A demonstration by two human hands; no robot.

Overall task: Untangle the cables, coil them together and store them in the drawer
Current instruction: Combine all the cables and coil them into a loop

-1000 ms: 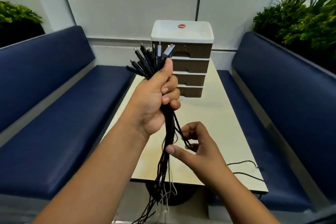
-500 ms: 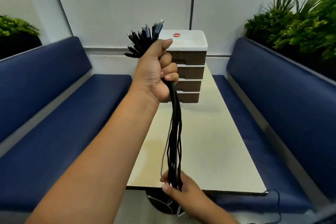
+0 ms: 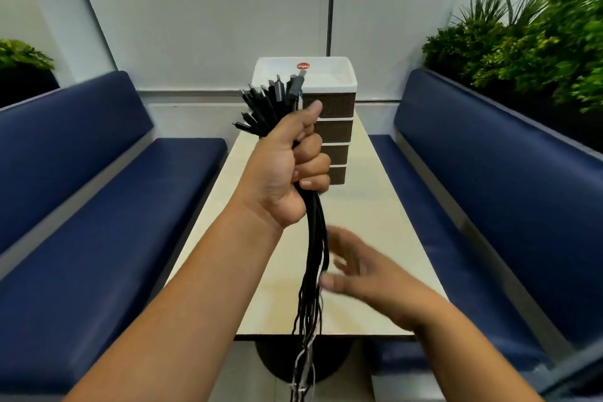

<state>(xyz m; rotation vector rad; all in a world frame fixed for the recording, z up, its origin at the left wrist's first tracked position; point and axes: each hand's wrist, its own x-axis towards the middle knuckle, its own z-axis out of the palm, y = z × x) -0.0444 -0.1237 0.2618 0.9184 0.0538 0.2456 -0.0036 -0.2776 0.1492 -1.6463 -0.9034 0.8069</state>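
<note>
"Uniplus" on drawer unit

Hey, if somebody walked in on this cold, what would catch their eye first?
The thick bundle of black cables held upright mid-frame, plugs fanning out above the left hand that grips it. Beside the hanging strands, the right hand is blurred and open. Behind, a four-drawer organizer stands on the table between blue benches.

Left hand gripping cables (plugs upward), table

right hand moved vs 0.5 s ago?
Yes. The right hand has come up from the table's near edge and now sits open beside the cables.
</note>
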